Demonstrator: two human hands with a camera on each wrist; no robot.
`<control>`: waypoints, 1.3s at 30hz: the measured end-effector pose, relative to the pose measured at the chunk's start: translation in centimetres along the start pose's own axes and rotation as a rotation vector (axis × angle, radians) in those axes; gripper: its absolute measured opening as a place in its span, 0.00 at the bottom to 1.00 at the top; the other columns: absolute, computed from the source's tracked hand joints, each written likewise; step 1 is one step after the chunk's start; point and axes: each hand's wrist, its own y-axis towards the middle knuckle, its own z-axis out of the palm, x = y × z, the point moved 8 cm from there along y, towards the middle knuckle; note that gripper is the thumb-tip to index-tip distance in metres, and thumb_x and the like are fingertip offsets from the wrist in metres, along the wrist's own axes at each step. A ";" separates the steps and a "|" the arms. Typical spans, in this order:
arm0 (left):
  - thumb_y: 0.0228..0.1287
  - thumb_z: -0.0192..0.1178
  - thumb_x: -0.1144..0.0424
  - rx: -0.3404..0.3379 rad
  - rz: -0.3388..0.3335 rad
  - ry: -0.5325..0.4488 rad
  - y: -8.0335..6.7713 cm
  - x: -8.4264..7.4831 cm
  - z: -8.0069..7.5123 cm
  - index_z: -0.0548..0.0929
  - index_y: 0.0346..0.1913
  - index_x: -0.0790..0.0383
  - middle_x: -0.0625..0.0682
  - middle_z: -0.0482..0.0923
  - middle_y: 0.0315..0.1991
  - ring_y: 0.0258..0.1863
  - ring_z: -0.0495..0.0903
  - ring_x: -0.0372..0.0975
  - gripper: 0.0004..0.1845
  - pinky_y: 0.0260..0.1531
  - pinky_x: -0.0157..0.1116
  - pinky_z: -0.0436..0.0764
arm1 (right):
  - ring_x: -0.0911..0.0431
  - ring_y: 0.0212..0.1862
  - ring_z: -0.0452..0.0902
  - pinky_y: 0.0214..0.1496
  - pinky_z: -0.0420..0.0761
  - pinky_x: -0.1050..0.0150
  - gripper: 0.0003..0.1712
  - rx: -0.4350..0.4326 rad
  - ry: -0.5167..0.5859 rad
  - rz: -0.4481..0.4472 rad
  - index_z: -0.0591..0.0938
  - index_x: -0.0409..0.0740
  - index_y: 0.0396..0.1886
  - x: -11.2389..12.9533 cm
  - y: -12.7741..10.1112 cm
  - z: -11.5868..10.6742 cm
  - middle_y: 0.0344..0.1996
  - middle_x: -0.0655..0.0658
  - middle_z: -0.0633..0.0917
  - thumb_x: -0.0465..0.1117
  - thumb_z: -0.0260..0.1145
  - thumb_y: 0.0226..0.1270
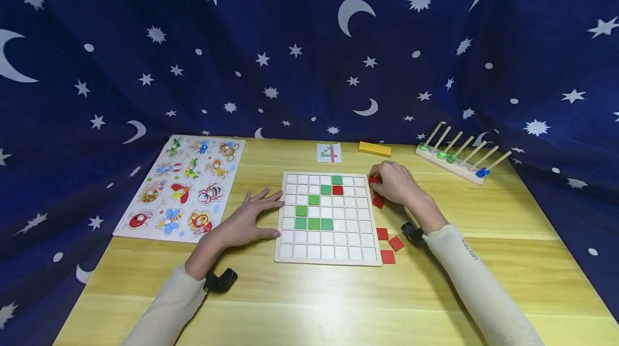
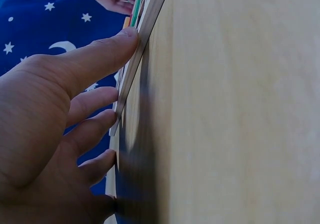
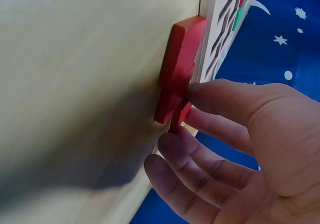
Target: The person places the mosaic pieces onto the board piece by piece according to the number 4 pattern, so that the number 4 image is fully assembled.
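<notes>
A white grid board (image 1: pixel 353 239) lies on the table, with several green tiles (image 1: pixel 314 223) in a stepped diagonal and a row. One red tile (image 1: pixel 337 190) sits in the grid below the top green one. My left hand (image 1: pixel 247 221) rests against the board's left edge, fingers spread and thumb touching the rim. Beyond the right edge, my right hand (image 1: pixel 395 181) pinches a small red square tile (image 3: pixel 181 115) between thumb and fingers; the fingertips partly hide it. Another red tile (image 3: pixel 182 59) lies right by the thumb.
Loose red tiles (image 1: pixel 388 257) lie near the board's lower right. Behind the board are a small pattern card (image 1: pixel 329 153) and a yellow block (image 1: pixel 374 149). An insect puzzle board (image 1: pixel 159 187) lies left; a pegged wooden rack (image 1: pixel 450 166) stands at back right.
</notes>
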 end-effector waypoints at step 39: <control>0.58 0.73 0.52 -0.003 -0.003 0.005 0.0 0.0 0.0 0.73 0.71 0.58 0.51 0.57 0.77 0.78 0.45 0.53 0.38 0.72 0.61 0.31 | 0.56 0.28 0.71 0.26 0.73 0.63 0.12 0.005 0.046 -0.225 0.88 0.43 0.44 10.2 -1.9 2.5 0.35 0.46 0.82 0.35 0.74 0.59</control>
